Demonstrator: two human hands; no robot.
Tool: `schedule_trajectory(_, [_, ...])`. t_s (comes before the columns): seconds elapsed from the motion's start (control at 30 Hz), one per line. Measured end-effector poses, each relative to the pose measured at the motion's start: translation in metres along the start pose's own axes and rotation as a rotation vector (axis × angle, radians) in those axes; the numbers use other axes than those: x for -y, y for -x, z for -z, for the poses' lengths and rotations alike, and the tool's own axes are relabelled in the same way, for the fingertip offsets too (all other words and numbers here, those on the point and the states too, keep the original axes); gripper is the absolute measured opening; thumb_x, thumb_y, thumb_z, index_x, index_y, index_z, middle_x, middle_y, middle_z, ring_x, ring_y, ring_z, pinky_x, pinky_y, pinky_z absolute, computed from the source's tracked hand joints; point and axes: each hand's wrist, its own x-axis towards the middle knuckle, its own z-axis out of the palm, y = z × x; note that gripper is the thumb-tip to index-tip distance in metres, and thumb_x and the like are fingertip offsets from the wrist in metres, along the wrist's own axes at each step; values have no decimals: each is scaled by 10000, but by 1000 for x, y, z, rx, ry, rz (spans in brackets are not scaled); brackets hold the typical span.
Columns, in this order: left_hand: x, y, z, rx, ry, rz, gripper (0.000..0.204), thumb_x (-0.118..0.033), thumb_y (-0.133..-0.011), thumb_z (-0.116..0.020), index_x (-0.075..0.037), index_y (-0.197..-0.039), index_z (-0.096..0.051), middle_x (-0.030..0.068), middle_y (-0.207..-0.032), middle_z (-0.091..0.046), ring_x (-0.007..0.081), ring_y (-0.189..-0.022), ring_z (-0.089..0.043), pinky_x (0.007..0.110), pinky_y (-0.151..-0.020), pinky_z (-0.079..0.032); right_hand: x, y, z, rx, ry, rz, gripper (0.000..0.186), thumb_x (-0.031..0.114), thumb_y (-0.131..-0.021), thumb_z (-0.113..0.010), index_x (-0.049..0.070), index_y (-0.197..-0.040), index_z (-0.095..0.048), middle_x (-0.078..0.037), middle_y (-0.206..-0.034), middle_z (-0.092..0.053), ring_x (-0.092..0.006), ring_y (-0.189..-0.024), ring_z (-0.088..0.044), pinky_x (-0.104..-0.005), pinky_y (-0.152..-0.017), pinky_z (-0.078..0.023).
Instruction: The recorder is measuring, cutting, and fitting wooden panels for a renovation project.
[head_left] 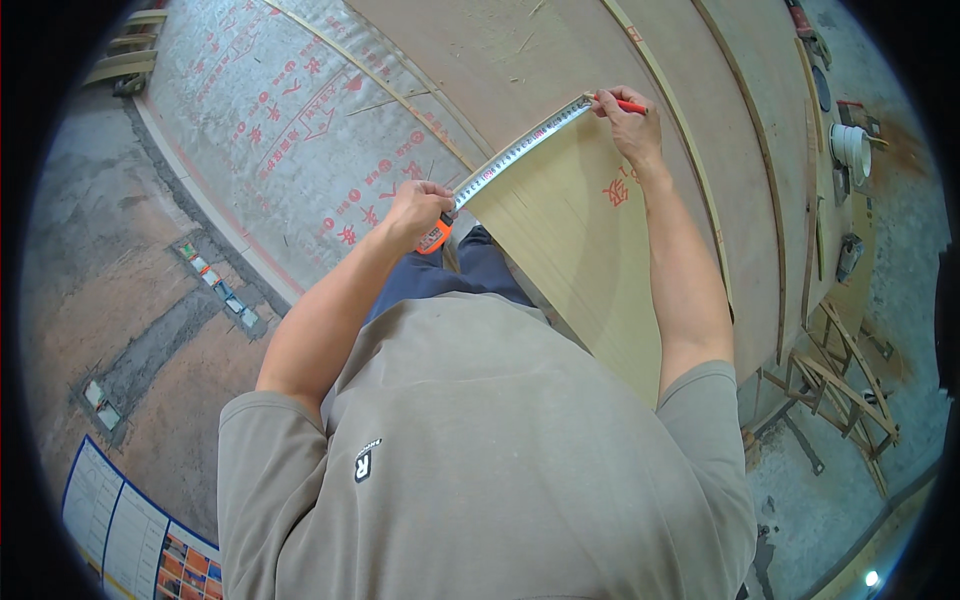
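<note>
My left hand (418,208) is closed on an orange tape measure (433,234) at the near end of a yellowish board's top edge. The white blade (522,148) runs diagonally up to my right hand (631,124), along the edge of the board (570,250), which has red printing. My right hand grips a red pencil (632,107), with its fingertips at the blade's far end, by the board's corner; what exactly they pinch there is partly hidden.
Large sheets (690,190) with long wooden strips (750,110) lie beyond the board. At left is printed grey sheeting (250,120), bordering a floor (150,400) with embedded boxes. On the right are white buckets (850,150), tools and a wooden frame (850,390).
</note>
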Motion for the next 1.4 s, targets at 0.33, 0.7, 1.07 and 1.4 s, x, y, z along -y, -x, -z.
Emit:
schedule_trajectory(0.33, [-1, -1, 0, -21, -12, -9, 104, 6, -807, -662, 56, -899, -666, 117, -784, -675, 177, -686, -636, 302, -615, -507, 7, 2, -1, -24, 25, -11, 235, 267, -924, -633, 50, -911, -722, -29, -793, -740, -124, -756, -707, -266, -725, -525])
schedule_trajectory(0.7, [5, -1, -3, -43, -26, -18, 103, -23, -795, -669, 41, -874, -687, 99, -774, -678, 161, -650, -607, 296, -597, -491, 4, 11, 3, -20, -16, -30, 228, 256, -915, -637, 46, -898, -724, -45, -780, -734, -127, -746, -704, -268, -708, -524])
schedule_trajectory(1.07, [-8, 55, 57, 545, 127, 197, 423, -209, -880, -727, -23, -1226, -572, 101, -1006, -678, 146, -821, -660, 293, -676, -560, 52, 90, -20, -150, -651, -202, 426, 312, -1063, -427, 14, -1360, -492, -102, -899, -700, -164, -827, -665, -318, -810, -543])
schedule_trajectory(1.4, [-26, -15, 229, 428, 601, 178, 311, -325, -918, -677, -89, -1105, -599, 90, -1007, -585, 172, -610, -602, 336, -507, -509, 228, 84, -254, 503, -567, -511, 369, 347, -1031, -494, 55, -1249, -553, -98, -1041, -681, -171, -898, -660, -334, -733, -569])
